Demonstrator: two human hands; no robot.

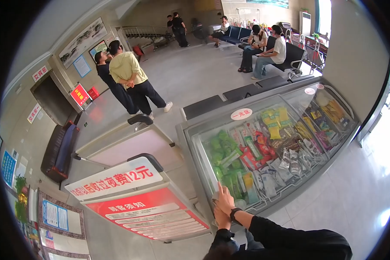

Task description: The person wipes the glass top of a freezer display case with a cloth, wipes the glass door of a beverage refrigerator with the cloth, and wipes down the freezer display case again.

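Observation:
My right hand [225, 200] is at the near left corner of a glass-topped freezer [187, 138], its fingers stretched forward along the frame. Below it and touching it is my left hand [221, 219], its fingers mostly hidden. A small greyish patch shows beside the hands, too small to identify. A dark band circles my right wrist. Under the closed glass lie green packets [221, 149], red packets [264, 145], yellow packets [274, 125] and white packets [269, 184]. An oval label [241, 114] is stuck on the glass.
Left of the freezer stands a red and white sign [138, 212], with a pale panel [130, 149] behind it. Two people [125, 69] stand beyond. Others sit on dark chairs [291, 54] or stand farther back. A brown sofa [60, 151] is by the left wall.

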